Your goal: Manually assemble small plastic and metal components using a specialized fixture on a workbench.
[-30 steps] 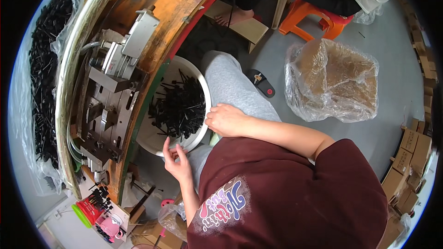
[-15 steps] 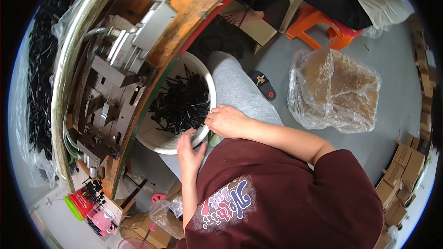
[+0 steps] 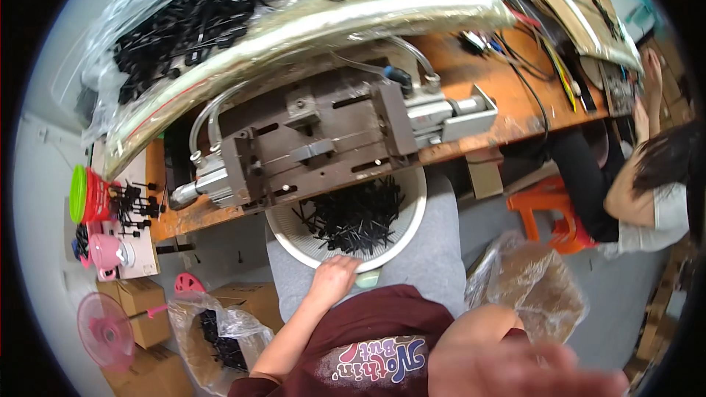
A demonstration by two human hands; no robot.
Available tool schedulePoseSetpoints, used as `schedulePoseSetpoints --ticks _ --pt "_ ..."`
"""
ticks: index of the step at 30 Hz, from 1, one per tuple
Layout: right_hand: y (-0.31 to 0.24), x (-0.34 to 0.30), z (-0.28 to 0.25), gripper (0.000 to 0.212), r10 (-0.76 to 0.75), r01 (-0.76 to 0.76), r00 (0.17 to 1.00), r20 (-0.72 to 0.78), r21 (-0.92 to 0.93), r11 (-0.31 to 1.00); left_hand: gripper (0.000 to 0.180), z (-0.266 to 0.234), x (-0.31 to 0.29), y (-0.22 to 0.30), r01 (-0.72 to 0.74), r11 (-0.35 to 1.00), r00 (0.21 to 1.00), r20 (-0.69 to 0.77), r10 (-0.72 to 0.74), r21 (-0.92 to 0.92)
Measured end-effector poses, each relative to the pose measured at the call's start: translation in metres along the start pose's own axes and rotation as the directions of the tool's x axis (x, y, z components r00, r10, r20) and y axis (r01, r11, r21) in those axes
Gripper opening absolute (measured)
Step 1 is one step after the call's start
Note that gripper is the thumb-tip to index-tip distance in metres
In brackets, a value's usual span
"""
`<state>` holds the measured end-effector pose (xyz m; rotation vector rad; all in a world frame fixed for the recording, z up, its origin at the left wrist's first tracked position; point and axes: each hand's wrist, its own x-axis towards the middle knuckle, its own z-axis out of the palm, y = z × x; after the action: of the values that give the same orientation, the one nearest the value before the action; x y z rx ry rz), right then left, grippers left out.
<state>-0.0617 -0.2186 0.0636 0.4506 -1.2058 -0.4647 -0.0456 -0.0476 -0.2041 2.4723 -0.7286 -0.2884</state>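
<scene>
A white plastic basket (image 3: 419, 228) rests on my lap, partly under the bench edge. Black thin-stemmed plastic pieces (image 3: 353, 224) are heaped inside it. My left hand (image 3: 334, 279) has its fingers closed over the basket's near rim. Close to the camera, at the lower right, my right hand (image 3: 526, 367) is lifted away from the basket and smeared by motion. Its finger state and any small thing in it cannot be made out. Beyond the basket, a dark metal fixture (image 3: 312, 169) with silver cylinders at both ends is on the wooden bench.
Behind the fixture lies a large pile of black pieces (image 3: 213, 15) on clear plastic. A lined box (image 3: 213, 345) and a pink fan (image 3: 107, 331) stand at left. To the right are a plastic-covered box (image 3: 529, 287), an orange stool (image 3: 548, 213) and a seated person (image 3: 647, 198).
My right hand has left the basket rim and swung to the lower right. My left hand now grips the near rim. The view has turned toward the bench, showing the fixture straight ahead.
</scene>
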Motion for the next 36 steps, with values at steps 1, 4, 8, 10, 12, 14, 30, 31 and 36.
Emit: schedulePoseSetpoints --ticks 1,4,8,10,12,14,30,31,36 --pt "0.012 0.009 0.001 0.061 0.1 -0.087 0.995 -0.015 0.374 0.923 0.034 0.0 0.0 0.0 0.028 1.0 0.999 0.035 -0.028 -0.006" --pt "0.029 0.023 -0.009 0.051 0.411 -0.409 0.911 0.041 0.225 0.884 0.039 -0.001 -0.003 0.002 0.007 1.0 1.0 -0.025 -0.007 -0.011" --pt "0.028 0.016 -0.034 0.045 0.569 -0.536 0.818 0.082 -0.25 0.806 0.047 -0.007 -0.006 0.005 0.006 0.998 0.995 -0.102 -0.013 -0.067" --pt "0.025 0.012 -0.043 0.042 0.609 -0.533 0.787 0.101 -0.386 0.753 0.05 -0.011 -0.006 0.006 0.008 0.997 0.992 -0.128 -0.019 -0.083" --pt "0.019 0.01 -0.055 0.04 0.67 -0.407 0.73 0.137 -0.701 0.586 0.052 -0.013 -0.005 0.007 0.006 0.997 0.992 -0.125 -0.016 -0.079" --pt "0.01 0.011 -0.066 0.037 0.768 0.084 0.626 0.134 -0.991 0.105 0.054 -0.015 -0.005 0.007 -0.018 0.997 0.989 -0.147 0.006 -0.078" --pt "0.028 0.131 -0.286 0.016 0.621 0.341 0.502 -0.602 -0.522 -0.782 0.054 -0.026 -0.014 0.007 -0.063 0.984 0.939 -0.343 0.003 -0.164" --pt "0.029 0.135 -0.296 0.017 0.593 0.342 0.435 -0.678 -0.484 -0.805 0.054 -0.027 -0.014 0.007 -0.049 0.985 0.936 -0.352 -0.012 -0.164" --pt "0.02 0.131 -0.316 0.017 0.608 0.322 0.369 -0.703 -0.517 -0.793 0.054 -0.023 -0.023 0.003 0.01 0.987 0.93 -0.36 -0.068 -0.162"
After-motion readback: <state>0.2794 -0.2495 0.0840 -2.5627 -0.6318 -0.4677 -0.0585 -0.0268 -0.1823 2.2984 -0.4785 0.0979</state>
